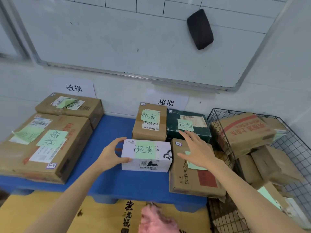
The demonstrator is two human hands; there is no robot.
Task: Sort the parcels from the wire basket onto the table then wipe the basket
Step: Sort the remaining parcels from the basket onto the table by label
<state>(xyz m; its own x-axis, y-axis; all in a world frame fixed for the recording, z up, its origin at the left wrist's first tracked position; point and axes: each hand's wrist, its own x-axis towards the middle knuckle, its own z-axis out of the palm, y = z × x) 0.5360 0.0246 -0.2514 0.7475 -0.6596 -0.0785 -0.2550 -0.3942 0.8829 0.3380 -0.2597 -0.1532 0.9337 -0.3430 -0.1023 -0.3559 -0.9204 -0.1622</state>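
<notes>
- Sorting is the step I'm on, and it's maybe halfway by my guess. The blue table (111, 180) has two groups going: big brown boxes (43, 145) on the left and a cluster of four on the right, under a paper sign (165, 102) on the wall.
- The wire basket (296, 153) sits just right of the table with a pile of parcels (242, 132) left in it, so wiping is a way off.
- The right-hand cluster: a brown box (149, 121) and a green box (188, 125) at the back, a long brown box (190, 182) in front, and the white box (146, 155) I'm placing, snug against the long brown one.
- My left hand (111, 155) grips the left end of the white box, thumb on the near edge and fingers curled over the far edge.
- My right hand (196, 148) is flat with fingers spread over the long brown box, holding nothing. Can't tell if it's actually resting on it or just hovering.
- Next I reckon I let go of the white box and reach right into the basket for another parcel, checking its green note to pick the group.
- The pink cloth (156, 219) waits down by the near edge for the wipe.
</notes>
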